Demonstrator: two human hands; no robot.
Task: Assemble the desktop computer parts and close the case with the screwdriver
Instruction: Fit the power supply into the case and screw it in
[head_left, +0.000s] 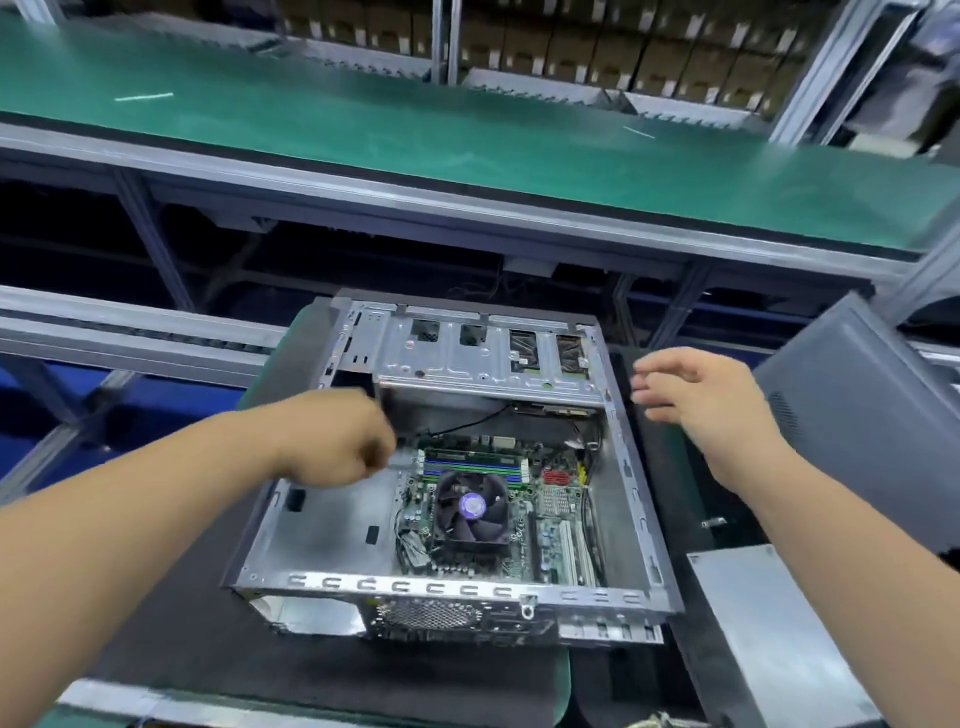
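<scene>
While the open computer case (452, 467) lies flat on the desk (171, 649), both hands hover over it.
Left hand (340, 441) is curled, contents unclear, above the motherboard (498, 509); right hand (696, 395) spreads loose, holding nothing.

1. I can read no text, brand, number or sign anywhere in my head view.
2. The round sticker (471, 505) on the hub of the cooler fan (470, 514) shows only a pale purple blur; I cannot make out any print on it.
3. The motherboard (550, 499) carries small white markings, too fine and blurred for me to read.
4. The stacked cartons (571, 47) at the back show no legible label.
</scene>
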